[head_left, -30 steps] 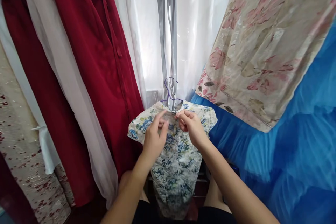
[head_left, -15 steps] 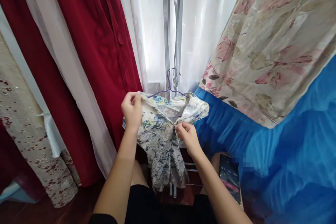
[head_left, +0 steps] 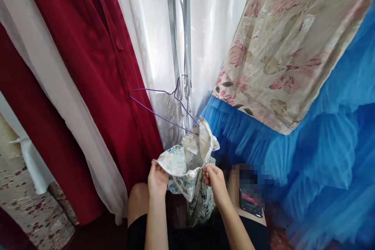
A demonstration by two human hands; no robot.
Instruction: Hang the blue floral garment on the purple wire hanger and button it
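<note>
Head view: a floral garment (head_left: 183, 185) hangs low in front of the seated person, between the knees, partly carried by a purple hanger (head_left: 173, 93). The left hand (head_left: 157, 177) pinches the garment's pale edge between thumb and fingers, out at its left end; the right hand (head_left: 213, 179) has thumb and fingers pressed together on the edge nearer the middle. Held at two separate points, the edge is drawn out toward the person, which probably explains why the opening gapes and shows its whitish inside. Cloth is bunched at the hanger's right end, where it seems to be caught over the wire, while the left end juts out bare; that one-sided load may be why the hanger sits askew. Its hook is up against a grey metal stand (head_left: 187, 27), though the exact contact is too small to tell.

The garment looks thin and soft, printed in blue and yellow-green on white, folding into loose creases below the right hand. The hanger is a slim, angular loop of wire. Smooth red cloth (head_left: 88, 66) falls in long folds on the left, gauzy blue ruffles (head_left: 322, 160) billow on the right, and a glossy, flat phone (head_left: 252, 205) rests on the right thigh, presumably to be within sight.
</note>
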